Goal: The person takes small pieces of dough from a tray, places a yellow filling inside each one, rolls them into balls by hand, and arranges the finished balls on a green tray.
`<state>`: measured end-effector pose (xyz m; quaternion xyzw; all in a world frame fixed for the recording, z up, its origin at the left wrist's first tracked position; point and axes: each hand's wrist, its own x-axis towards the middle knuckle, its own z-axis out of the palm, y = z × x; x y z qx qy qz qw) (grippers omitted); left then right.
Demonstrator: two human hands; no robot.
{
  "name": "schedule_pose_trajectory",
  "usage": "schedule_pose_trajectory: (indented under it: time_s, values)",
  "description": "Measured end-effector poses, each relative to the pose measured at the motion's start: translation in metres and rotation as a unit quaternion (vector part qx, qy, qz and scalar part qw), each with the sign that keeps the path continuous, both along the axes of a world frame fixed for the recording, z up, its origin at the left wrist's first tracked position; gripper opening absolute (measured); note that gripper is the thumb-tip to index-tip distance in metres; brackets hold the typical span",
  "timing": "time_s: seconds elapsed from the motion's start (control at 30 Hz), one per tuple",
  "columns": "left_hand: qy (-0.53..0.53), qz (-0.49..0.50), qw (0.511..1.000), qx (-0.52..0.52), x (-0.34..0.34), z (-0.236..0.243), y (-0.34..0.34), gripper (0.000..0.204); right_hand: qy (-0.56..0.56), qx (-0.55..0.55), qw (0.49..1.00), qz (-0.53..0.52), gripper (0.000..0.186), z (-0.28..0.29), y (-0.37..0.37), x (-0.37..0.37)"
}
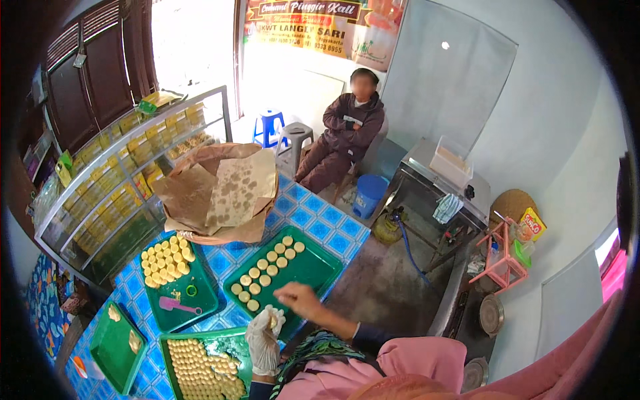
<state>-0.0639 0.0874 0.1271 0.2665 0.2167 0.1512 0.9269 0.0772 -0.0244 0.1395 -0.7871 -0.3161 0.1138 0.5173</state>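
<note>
My left hand (265, 341), in a whitish glove, is raised between two green trays with its fingers curled round a small pale dough piece (273, 323). Close to its fingertips hovers my bare right hand (299, 299), its fingers drawn together; what they pinch, if anything, cannot be made out. Under the right hand is a green tray (317, 267) with rows of flat pale dough rounds (272, 269) along its left side. Nearest me, another green tray (167, 350) carries many small yellowish dough pieces (200, 367), partly behind my left arm.
On the blue-tiled tabletop (320, 213), a further tray (200, 317) bears dough rounds, a pink spatula (179, 305) and a green ring (192, 291). A fourth tray (113, 357) holds dough scraps. A paper-lined basket (233, 190) stands behind. A person (350, 127) sits beyond the table.
</note>
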Motion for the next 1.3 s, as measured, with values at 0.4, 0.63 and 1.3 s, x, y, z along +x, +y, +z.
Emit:
schedule_pose_trajectory:
  time_s: [0.4, 0.63, 1.3]
  values:
    - [-0.005, -0.009, 0.896, 0.443, -0.028, -0.007, 0.002, 0.029, -0.074, 0.026, 0.993, 0.086, 0.027, -0.058, 0.014, -0.059]
    - [-0.038, 0.009, 0.881, 0.471, -0.026, -0.007, 0.000, 0.028, -0.026, 0.018, 0.996, 0.087, 0.033, -0.065, 0.015, -0.063]
    - [-0.041, 0.023, 0.998, -0.048, 0.009, 0.003, 0.002, 0.029, -0.041, 0.039, 0.995, 0.084, 0.025, -0.042, 0.001, 0.019]
